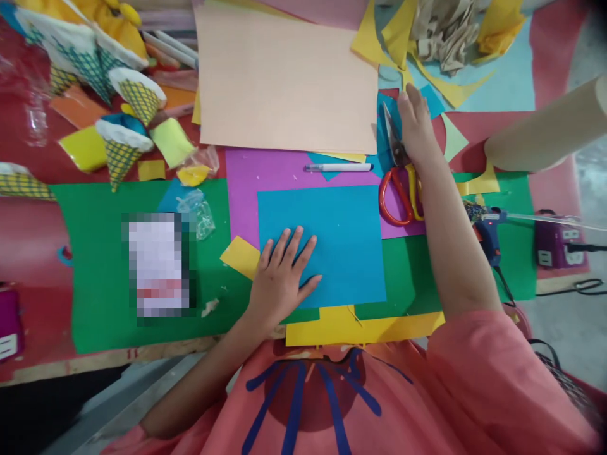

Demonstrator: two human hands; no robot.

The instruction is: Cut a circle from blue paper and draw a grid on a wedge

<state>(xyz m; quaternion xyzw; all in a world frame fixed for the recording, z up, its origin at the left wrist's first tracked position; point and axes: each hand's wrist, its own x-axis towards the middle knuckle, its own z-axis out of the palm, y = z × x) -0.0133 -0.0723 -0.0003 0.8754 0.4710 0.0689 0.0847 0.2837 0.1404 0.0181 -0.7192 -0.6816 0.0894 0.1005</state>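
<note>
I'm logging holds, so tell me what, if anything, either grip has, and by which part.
The left grip lies spread on the blue sheet, holding nothing. The right grip is by the yellow scraps; whether it holds one cannot be told.

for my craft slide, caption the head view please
Left hand spread on blue paper; right hand beside scissors with red and yellow handles.

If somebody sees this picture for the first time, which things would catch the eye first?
Probably the bright blue sheet in the middle, with the left hand spread flat on it. Next, perhaps, the scissors with red and yellow handles, beside the right hand, and the large peach sheet at top centre.
</note>
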